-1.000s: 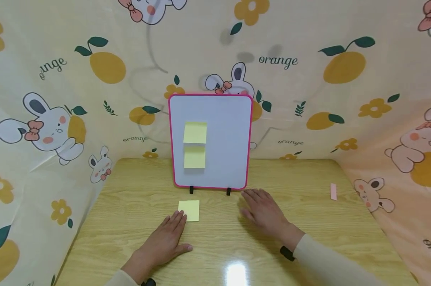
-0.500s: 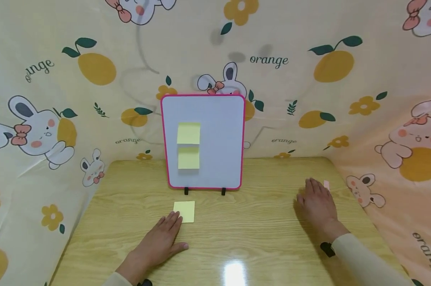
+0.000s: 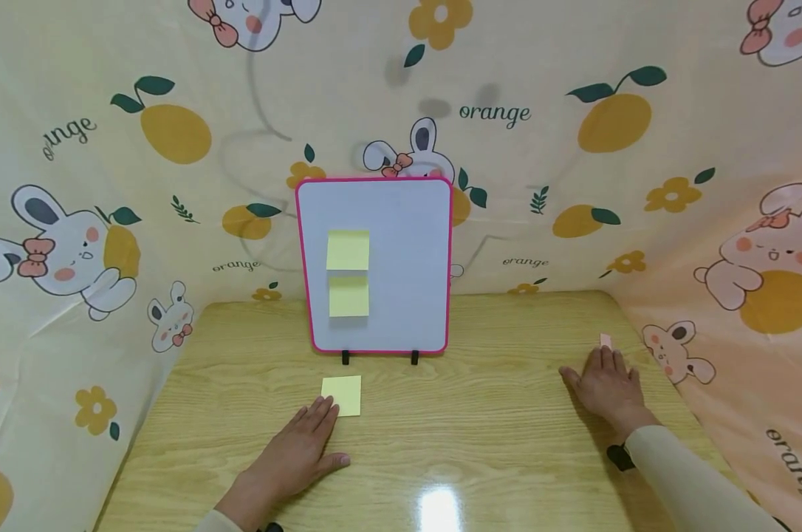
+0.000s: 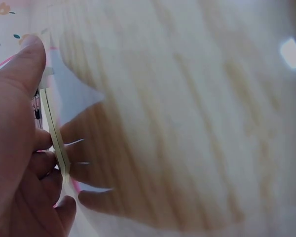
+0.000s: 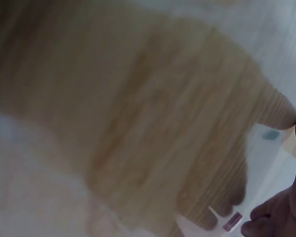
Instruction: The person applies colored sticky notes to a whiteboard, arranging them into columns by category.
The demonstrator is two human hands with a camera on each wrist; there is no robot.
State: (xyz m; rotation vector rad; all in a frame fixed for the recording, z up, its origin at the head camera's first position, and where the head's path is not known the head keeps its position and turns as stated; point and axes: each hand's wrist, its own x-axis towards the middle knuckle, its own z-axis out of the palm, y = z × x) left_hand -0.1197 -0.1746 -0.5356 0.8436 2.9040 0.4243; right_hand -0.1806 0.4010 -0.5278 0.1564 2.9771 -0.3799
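Observation:
My left hand lies flat on the table, fingertips resting on the lower left corner of a yellow sticky note pad. Seen edge-on in the left wrist view, the pad has some thickness. At the right, my right hand reaches with its fingers extended over the near part of a small pink strip. Only the strip's far end shows in the head view. In the right wrist view the pink strip appears beside the fingertips; contact cannot be made out.
A pink-framed whiteboard stands at the back on black feet. Two yellow sticky notes are on its left half, one above the other. A printed cloth encloses the back and sides of the wood-grain table.
My right hand has moved from near the whiteboard's foot to the right, then slightly nearer, its fingertips now at the pink strip. The left hand stays on the pad. The head view has shifted right.

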